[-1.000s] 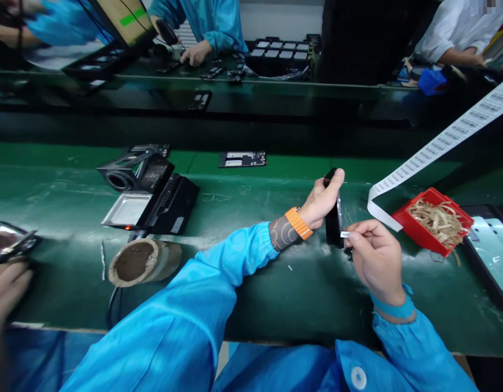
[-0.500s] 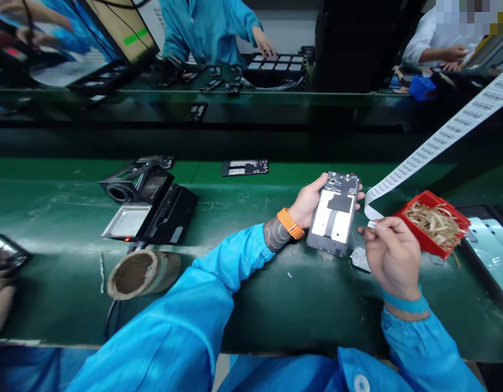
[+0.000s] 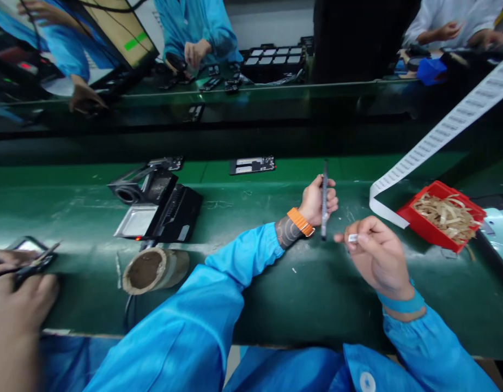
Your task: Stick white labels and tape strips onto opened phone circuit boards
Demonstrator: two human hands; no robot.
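Note:
My left hand (image 3: pixel 314 202) grips a thin phone body (image 3: pixel 325 198) that stands on its edge, so only its narrow side shows. An orange watch band sits on that wrist. My right hand (image 3: pixel 376 253) is just to the right of it, pinching a small white label (image 3: pixel 352 238) between thumb and forefinger. The label and the phone are a short gap apart. Both hands hover over the green bench (image 3: pixel 276 283).
A strip of white labels (image 3: pixel 431 141) runs in from the upper right. A red bin (image 3: pixel 439 218) holds paper backing strips. A black fixture (image 3: pixel 157 204) and a tape roll (image 3: pixel 153 269) sit at left. Another phone frame (image 3: pixel 251 164) lies on the belt. A co-worker's hand (image 3: pixel 18 310) works at far left.
The phone body was edge-on, then turned flat with its open inside facing up, and now stands edge-on again. My right hand keeps the label and stays beside it.

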